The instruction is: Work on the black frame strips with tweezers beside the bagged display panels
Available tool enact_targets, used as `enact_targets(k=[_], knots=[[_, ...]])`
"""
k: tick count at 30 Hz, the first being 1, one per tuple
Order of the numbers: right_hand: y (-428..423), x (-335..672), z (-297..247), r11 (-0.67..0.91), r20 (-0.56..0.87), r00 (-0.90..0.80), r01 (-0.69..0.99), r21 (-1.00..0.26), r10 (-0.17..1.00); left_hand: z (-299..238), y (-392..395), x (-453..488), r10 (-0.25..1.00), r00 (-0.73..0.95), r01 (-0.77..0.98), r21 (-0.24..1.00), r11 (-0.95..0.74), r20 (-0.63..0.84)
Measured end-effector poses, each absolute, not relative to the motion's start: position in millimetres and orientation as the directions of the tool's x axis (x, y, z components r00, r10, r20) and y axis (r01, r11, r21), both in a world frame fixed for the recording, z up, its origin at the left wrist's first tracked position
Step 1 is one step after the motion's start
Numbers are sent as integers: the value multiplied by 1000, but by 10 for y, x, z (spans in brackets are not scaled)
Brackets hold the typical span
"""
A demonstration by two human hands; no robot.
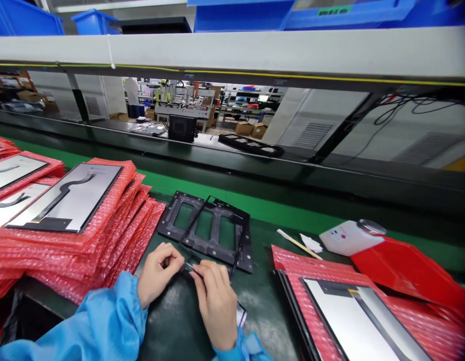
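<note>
My left hand (159, 272) and my right hand (216, 301) meet at the near edge of a thin black frame (195, 219). Each hand has its thumb and forefinger pinched there, the fingertips almost touching. A small dark, shiny bit shows between them, too small to make out. The frame's far part rests across a black fixture plate (214, 226) with three rectangular openings, lying on the dark green bench mat (172, 321). By my right wrist a small white-and-black piece (241, 316) is partly hidden.
At left, red bubble-wrap sleeves (119, 225) are piled under a display panel (72, 195) with a ribbon cable. Another panel (352, 316) lies on red wrap at right. Behind it are a white bottle (343, 238), a wooden stick (300, 244) and a red sheet (409, 273). A shelf (232, 52) spans above.
</note>
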State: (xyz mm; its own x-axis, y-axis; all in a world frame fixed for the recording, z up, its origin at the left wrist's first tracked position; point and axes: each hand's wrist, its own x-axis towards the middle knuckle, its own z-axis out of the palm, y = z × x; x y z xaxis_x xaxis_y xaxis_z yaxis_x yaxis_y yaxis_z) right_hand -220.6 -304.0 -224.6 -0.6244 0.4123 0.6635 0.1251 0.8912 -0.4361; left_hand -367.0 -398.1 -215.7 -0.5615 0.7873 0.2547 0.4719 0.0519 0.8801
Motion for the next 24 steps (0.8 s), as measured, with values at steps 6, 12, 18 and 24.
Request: enact_targets(k=[6, 12, 18, 24], knots=[[-2949, -2154, -2207, 827, 707, -448, 162, -538, 548, -2169, -4030, -3895, 680, -660, 570, 803, 175, 320], [-2909, -2124, -2210, 704, 641, -316, 147, -695, 699, -2133, -4080, -4057, 668, -632, 720, 616, 319, 393], [-2892, -2132, -2224, 637, 591, -280, 107, -764, 756, -2211, -4063, -4088, 717, -561, 803, 485, 348, 414], [-2900, -2137, -2199, 534, 501, -261, 73, -842, 825, -2090, -4103, -3982, 772, -488, 863, 362, 354, 407]])
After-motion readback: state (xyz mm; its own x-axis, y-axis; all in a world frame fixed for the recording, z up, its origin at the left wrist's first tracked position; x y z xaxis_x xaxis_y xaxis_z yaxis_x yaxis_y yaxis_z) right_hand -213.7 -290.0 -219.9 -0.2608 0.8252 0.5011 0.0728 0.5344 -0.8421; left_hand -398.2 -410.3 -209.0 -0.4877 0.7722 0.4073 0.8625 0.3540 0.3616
